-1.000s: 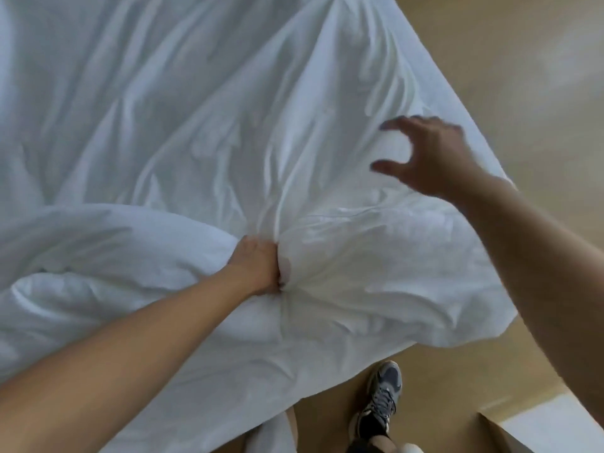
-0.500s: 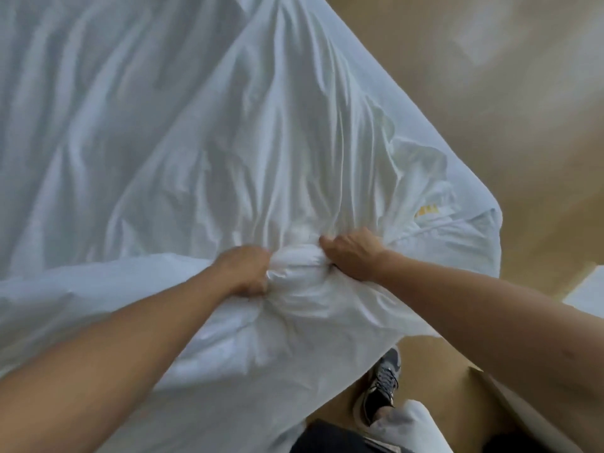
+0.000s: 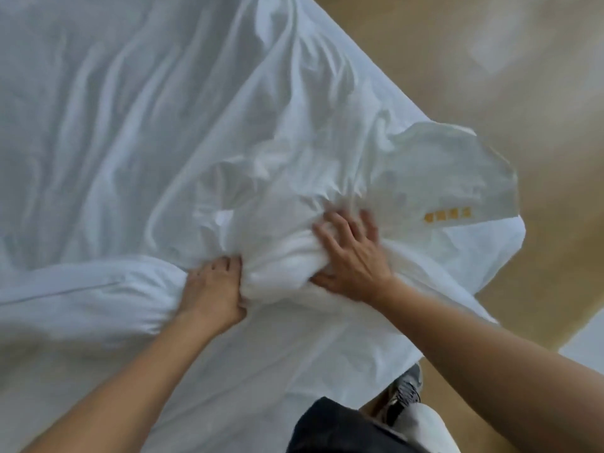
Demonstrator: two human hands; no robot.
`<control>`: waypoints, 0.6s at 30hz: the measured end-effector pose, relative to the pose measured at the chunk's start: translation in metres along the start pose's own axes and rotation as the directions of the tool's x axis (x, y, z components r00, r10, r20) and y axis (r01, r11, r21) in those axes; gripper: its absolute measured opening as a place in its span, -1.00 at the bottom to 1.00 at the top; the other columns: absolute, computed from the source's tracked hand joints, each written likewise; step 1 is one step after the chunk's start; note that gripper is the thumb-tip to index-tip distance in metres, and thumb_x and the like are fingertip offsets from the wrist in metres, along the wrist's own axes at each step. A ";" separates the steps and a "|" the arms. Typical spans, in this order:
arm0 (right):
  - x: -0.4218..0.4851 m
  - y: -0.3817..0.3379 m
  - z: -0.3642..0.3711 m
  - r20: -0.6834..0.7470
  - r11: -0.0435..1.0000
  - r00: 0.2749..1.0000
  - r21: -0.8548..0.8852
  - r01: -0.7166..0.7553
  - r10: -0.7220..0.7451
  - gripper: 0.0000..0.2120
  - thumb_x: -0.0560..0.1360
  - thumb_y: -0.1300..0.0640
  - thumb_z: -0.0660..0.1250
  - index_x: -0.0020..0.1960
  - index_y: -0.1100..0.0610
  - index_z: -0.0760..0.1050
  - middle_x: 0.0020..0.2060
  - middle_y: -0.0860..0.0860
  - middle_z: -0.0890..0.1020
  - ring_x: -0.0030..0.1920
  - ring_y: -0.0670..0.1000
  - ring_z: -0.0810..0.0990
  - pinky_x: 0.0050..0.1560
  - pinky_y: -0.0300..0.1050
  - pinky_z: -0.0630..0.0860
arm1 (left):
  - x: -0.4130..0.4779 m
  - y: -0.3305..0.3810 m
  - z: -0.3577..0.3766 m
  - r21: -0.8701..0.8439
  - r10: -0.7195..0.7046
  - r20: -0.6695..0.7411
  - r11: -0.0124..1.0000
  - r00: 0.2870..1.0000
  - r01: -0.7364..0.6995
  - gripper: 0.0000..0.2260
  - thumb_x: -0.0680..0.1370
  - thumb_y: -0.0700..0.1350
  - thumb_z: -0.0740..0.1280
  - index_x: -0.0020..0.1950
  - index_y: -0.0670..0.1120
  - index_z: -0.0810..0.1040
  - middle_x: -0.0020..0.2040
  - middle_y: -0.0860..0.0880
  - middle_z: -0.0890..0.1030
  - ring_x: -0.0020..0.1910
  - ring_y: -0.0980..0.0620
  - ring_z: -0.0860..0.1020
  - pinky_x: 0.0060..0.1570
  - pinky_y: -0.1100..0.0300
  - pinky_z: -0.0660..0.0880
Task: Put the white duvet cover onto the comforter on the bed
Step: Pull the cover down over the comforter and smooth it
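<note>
I see my left hand [image 3: 212, 289] clenching the rumpled white fabric duvet cover [image 3: 163, 125]; my right hand [image 3: 354, 256] presses it, fingers spread. Its corner points to the frame's right.

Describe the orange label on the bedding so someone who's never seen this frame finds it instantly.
Follow the white bedding to its corner over the tan floor. A thin flap sticks out there, just right of the right hand. The orange label is the small strip on that flap, the only coloured mark amid all the white.
</note>
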State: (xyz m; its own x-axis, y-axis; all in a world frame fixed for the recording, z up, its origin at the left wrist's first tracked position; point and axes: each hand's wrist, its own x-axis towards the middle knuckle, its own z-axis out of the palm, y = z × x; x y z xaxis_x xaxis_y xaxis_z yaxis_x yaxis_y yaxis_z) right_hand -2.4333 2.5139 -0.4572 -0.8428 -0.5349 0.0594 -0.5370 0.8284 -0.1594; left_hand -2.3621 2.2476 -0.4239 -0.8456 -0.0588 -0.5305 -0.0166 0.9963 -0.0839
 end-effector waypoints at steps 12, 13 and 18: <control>-0.013 0.029 -0.036 -0.040 0.932 0.960 0.252 -0.260 0.279 -0.08 0.28 -0.45 0.39 0.47 0.06 0.37 0.41 0.14 0.37 0.37 0.21 0.38 0.36 0.17 0.34 | -0.005 0.141 -0.018 -0.194 0.184 -0.517 0.926 0.836 -0.324 -0.29 0.19 0.19 0.56 0.29 0.04 0.51 0.14 -0.11 0.46 0.05 -0.18 0.45 0.03 -0.09 0.38; -0.027 0.043 -0.046 0.007 0.925 0.943 0.193 -0.328 0.333 0.02 0.22 -0.52 0.37 0.50 0.05 0.32 0.40 0.12 0.37 0.35 0.20 0.38 0.33 0.17 0.37 | -0.002 0.149 -0.016 -0.181 0.159 -0.433 0.949 0.887 -0.259 -0.17 0.15 0.29 0.56 0.38 0.10 0.46 0.17 -0.11 0.45 0.08 -0.18 0.44 0.06 -0.11 0.38; -0.091 0.104 -0.060 0.672 0.760 0.592 0.067 -0.646 0.445 -0.07 0.28 -0.25 0.47 0.51 -0.12 0.07 0.24 0.08 0.50 0.19 0.18 0.52 0.13 0.16 0.55 | 0.038 0.176 -0.032 -0.173 -0.024 -0.345 0.984 0.938 -0.038 -0.41 0.22 0.20 0.53 0.22 0.15 0.53 0.12 -0.11 0.43 0.06 -0.19 0.41 0.05 -0.09 0.31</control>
State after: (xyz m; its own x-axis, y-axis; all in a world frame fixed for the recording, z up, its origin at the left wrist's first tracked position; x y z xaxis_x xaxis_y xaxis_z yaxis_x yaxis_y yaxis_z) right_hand -2.4152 2.6589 -0.4199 -0.7137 -0.0602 -0.6979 0.1390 0.9643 -0.2253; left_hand -2.4140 2.4228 -0.4322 -0.9770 -0.0578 -0.2052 -0.0763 0.9936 0.0835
